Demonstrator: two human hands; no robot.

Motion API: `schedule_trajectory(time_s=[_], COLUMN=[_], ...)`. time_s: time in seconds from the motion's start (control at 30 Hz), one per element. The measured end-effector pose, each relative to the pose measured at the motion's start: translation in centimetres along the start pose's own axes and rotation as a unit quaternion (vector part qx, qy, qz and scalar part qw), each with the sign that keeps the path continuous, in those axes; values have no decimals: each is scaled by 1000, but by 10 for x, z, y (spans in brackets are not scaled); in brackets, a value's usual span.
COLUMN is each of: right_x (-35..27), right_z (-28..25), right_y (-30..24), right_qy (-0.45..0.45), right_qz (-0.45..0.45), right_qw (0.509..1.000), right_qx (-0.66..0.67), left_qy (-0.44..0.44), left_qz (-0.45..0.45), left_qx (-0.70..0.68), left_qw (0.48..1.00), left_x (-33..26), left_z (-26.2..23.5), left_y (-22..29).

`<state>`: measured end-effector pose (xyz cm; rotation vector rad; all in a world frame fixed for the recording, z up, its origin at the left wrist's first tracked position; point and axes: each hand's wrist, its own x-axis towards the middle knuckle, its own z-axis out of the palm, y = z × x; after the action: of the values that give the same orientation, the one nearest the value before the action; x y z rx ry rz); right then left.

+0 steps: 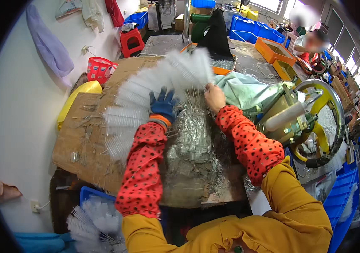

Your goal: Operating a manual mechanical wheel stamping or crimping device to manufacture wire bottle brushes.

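White bristle brushes [135, 90] with twisted-wire stems lie overlapping in a wide fan, their looped wire ends [193, 103] gathered toward me. My left hand [164, 105], in a blue glove with an orange cuff, rests over the stems inside the fan with its fingers spread. My bare right hand [215, 98] is at the fan's right end, its fingers curled in against the base of the rightmost brush; the exact grip is partly hidden. Under the brushes is worn brown cardboard [85, 139], with a shiny, scuffed worktop patch [188, 168] nearer me.
A machine with a yellow-and-black handwheel [325, 122] stands close on the right, beside a pale green cloth [247, 90]. More brushes [98, 223] fill a blue bin [86, 193] at lower left. Orange trays [275, 50] sit farther back; another person [308, 44] works at far right.
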<state>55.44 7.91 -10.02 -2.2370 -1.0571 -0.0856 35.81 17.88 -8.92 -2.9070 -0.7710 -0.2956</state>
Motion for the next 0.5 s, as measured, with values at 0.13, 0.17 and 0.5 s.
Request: schedule_trajectory(time_s=[0.13, 0.17, 0.5], right_x=[16, 13, -10], right_z=[41, 48, 109], right_y=[3, -2, -42], right_qy=[-78, -102, -98], right_qz=[52, 98, 115], right_qw=[995, 990, 983], right_qx=[-45, -24, 102], left_qy=[19, 35, 184], left_qz=[-11, 8, 119], left_qx=[-23, -41, -102], left_qw=[999, 999, 970], left_x=[6, 0, -31], left_z=[58, 66, 68], left_y=[5, 5, 12])
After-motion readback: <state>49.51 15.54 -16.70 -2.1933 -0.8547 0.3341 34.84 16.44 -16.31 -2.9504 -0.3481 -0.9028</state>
